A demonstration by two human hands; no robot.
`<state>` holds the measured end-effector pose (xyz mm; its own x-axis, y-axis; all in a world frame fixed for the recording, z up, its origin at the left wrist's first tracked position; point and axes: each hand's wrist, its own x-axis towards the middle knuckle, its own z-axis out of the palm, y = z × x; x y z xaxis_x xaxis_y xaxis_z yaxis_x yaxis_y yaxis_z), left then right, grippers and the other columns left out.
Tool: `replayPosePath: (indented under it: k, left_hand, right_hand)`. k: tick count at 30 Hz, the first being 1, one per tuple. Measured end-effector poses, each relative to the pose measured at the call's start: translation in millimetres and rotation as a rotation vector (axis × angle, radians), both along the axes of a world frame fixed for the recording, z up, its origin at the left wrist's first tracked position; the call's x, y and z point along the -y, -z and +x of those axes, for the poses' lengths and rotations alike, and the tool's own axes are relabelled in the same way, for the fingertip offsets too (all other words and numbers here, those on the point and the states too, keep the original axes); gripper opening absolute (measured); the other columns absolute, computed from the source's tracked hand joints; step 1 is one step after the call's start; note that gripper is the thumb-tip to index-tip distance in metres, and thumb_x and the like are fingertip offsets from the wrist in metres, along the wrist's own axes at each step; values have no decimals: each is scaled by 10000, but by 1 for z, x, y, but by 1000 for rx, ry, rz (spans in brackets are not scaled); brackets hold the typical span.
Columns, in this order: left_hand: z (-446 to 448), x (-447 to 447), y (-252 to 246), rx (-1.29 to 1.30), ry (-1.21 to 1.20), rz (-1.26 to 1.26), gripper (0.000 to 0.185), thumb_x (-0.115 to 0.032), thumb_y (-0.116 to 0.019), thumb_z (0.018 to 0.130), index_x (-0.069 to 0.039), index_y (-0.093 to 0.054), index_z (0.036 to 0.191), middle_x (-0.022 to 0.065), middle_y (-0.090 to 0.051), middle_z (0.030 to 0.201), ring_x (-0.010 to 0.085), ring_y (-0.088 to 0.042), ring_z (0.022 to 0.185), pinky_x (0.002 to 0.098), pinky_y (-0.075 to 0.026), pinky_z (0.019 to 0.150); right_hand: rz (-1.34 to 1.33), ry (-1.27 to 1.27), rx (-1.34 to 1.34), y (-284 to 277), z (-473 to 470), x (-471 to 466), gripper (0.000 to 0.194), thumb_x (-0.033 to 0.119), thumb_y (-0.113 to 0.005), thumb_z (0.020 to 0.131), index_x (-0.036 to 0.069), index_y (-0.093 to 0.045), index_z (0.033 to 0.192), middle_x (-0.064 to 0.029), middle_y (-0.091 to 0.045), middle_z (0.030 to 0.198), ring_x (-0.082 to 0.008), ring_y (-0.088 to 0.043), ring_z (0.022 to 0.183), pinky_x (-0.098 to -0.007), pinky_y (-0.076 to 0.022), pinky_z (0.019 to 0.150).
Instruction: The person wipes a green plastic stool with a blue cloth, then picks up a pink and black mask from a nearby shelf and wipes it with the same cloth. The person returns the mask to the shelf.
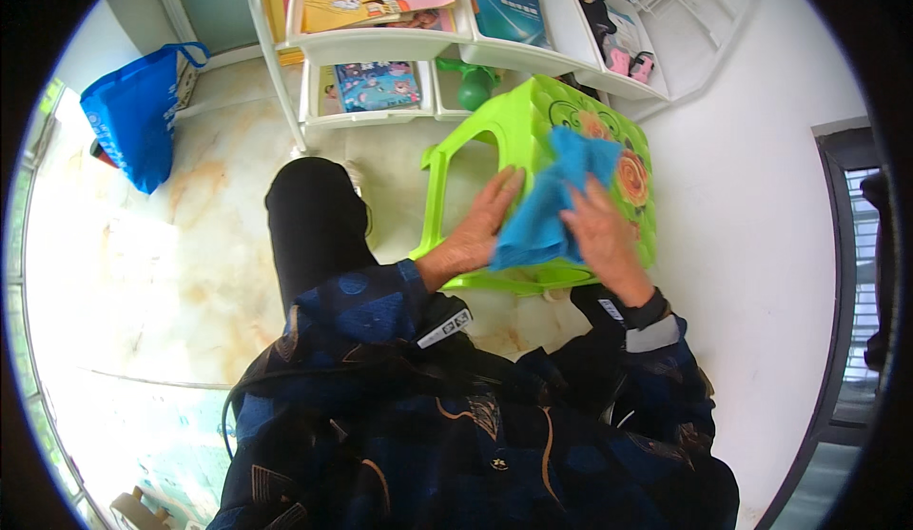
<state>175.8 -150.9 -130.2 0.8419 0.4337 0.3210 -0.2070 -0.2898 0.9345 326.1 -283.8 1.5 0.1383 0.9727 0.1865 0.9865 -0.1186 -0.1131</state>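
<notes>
A bright green plastic stool [531, 105] with printed roses on its quilted seat is tilted in front of me, its seat facing right. With fingers against the stool's edge, my left hand [479, 229] steadies it beside the opening between the legs. My right hand [605, 234], slightly blurred, presses a blue cloth [546, 205] on the seat. The cloth covers part of the printed pattern and hangs over the near edge. My right fingertips are partly sunk in its folds.
A white storage rack [378, 50] at the back holds bins with picture books [378, 87] and a green toy [474, 84]. To the left, a blue bag [135, 116] stands on the marble-patterned floor [207, 244]. A white wall [742, 259] runs along the right.
</notes>
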Motion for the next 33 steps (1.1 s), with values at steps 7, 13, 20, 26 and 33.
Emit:
replayPosePath:
  k: [7, 13, 20, 26, 33]
  left_hand:
    - [-2, 11, -2, 16, -84, 167, 1217, -470, -845, 696, -33, -93, 1547, 258, -112, 1573, 468, -174, 1435, 497, -233, 1170]
    - [14, 22, -3, 309, 94, -524, 809, -346, -627, 925, -60, -186, 1541, 140, -316, 1540, 264, -378, 1381, 404, -349, 1123]
    - [-7, 16, -36, 105, -95, 347, 947, -235, -781, 786, -46, -227, 1531, 216, -151, 1590, 433, -198, 1449, 465, -250, 1160]
    - [-4, 14, -45, 42, -104, 448, 852, -245, -739, 849, -52, -256, 1523, 199, -179, 1584, 387, -181, 1462, 454, -203, 1179]
    - [-3, 16, -45, 78, -88, 108, 781, -246, -762, 810, -48, -375, 1459, 194, -253, 1554, 430, -255, 1420, 481, -256, 1158]
  right_hand:
    - [59, 260, -16, 16, 45, 3, 441, 197, -607, 930, 14, -545, 1327, -245, -473, 1373, -442, -438, 1271, -475, -386, 1037]
    - [126, -15, -73, 22, -30, 3, 397, 199, -585, 948, 55, -566, 1317, -222, -501, 1352, -410, -447, 1285, -455, -370, 1063]
    - [173, 361, 38, 21, 41, 51, 396, 246, -545, 970, 44, -562, 1310, -219, -521, 1315, -406, -477, 1231, -466, -395, 1025]
    - [198, 608, 185, 33, 74, 56, 376, 226, -564, 941, 37, -586, 1265, -221, -564, 1177, -392, -524, 1118, -486, -422, 966]
    - [297, 92, 47, 41, -27, 8, 405, 228, -625, 894, 69, -596, 1266, -199, -539, 1306, -369, -486, 1247, -502, -369, 1049]
